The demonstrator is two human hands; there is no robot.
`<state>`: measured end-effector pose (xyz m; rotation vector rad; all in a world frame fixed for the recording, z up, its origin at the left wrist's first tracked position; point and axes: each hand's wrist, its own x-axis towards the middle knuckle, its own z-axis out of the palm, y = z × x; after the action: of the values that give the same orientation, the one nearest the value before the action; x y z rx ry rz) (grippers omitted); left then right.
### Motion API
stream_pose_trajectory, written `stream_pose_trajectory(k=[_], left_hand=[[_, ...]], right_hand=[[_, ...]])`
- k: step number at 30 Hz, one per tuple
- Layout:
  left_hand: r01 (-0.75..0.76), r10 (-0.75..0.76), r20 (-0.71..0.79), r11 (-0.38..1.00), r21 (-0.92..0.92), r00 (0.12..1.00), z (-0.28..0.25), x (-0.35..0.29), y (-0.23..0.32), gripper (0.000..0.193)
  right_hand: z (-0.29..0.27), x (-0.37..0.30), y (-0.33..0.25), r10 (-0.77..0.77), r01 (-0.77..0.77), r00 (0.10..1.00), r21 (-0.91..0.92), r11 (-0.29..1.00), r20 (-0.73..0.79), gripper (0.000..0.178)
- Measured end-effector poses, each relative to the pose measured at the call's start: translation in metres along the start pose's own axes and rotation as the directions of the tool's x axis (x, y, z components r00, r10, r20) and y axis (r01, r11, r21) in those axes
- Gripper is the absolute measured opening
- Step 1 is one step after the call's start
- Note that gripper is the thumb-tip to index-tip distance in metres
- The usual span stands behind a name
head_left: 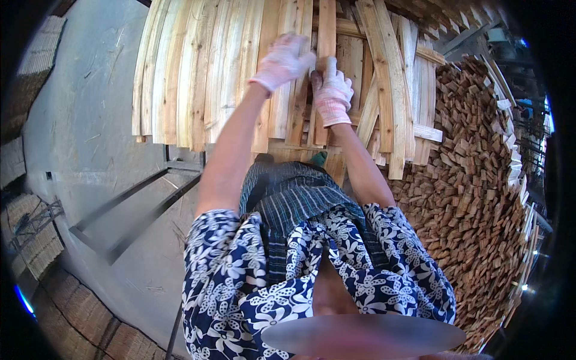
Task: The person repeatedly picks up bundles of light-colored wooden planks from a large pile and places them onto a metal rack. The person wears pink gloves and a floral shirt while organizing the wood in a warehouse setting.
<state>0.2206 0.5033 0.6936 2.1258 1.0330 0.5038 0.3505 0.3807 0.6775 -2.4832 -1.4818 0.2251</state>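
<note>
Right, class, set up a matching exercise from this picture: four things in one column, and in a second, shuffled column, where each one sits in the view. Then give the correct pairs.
Things:
1. left hand
2. heap of small wood blocks
3. metal frame
4. wooden slats

Places:
A. on the grey floor at lower left
B. laid side by side across the top
C. piled along the right side
D. gloved, on the slats beside the right hand

Pairs: 1-D, 2-C, 3-A, 4-B
</note>
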Motion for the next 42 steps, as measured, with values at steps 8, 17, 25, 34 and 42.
stream_pose_trajectory(k=[8, 17, 25, 34, 42], left_hand=[[-0.048, 0.156, -0.274, 0.930, 0.363, 0.949, -0.004, -0.032, -0.029, 0.060], [0.044, -0.119, -0.100, 0.831, -0.555, 0.988, 0.111, 0.019, 0.094, 0.046], [0.307, -0.088, 0.296, 0.363, -0.879, 0.951, 0.206, 0.064, 0.122, 0.070], [0.258, -0.238, 0.153, 0.958, -0.128, 0.959, 0.209, 0.062, 0.260, 0.087], [0.405, -0.400, 0.112, 0.914, -0.023, 0.910, 0.228, 0.084, 0.278, 0.092]], right_hand=[[0.009, 0.000, -0.037, 0.038, -0.041, 0.999, -0.097, 0.994, -0.034, 0.064], [-0.121, 0.027, 0.093, 0.275, -0.270, 0.961, -0.274, 0.923, -0.020, 0.086], [-0.138, 0.049, 0.188, 0.185, -0.187, 0.982, 0.061, 0.980, 0.049, 0.087], [-0.090, 0.036, 0.363, 0.371, -0.352, 0.925, 0.556, 0.752, 0.084, 0.075], [-0.132, 0.036, 0.312, 0.429, -0.477, 0.868, 0.185, 0.859, 0.250, 0.090]])
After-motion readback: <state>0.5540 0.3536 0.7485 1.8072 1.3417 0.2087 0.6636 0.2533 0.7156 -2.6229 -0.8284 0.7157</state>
